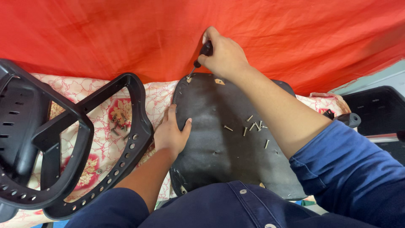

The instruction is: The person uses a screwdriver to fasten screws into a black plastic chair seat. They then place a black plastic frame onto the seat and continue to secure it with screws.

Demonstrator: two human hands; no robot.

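Red cloth [126, 38] hangs as a backdrop across the whole far side. Below it a cream sheet with red floral print [97, 105] covers the surface.

Black plastic chair backrest frame [80, 139] lies at your left on the sheet, open in the middle, holes along its rim. A few screws [118, 126] sit inside its opening.

Black padded chair seat base [219, 143], underside up, lies in front of you, its near edge against your lap. A black armrest part [348, 119] shows past its right edge.

Your left hand [171, 135] lies flat on the seat base's left edge, palm down, fingers spread, grip released, holding nothing.

Your right hand [223, 55] is at the seat base's far edge, grip clenched around the black-handled screwdriver [202, 55]. The shaft angles down and left; its tip meets the base at the far left corner, just beside a small tan patch [219, 81].

Loose silver screws [253, 126] lie scattered on the seat base, right of centre, near your right forearm.
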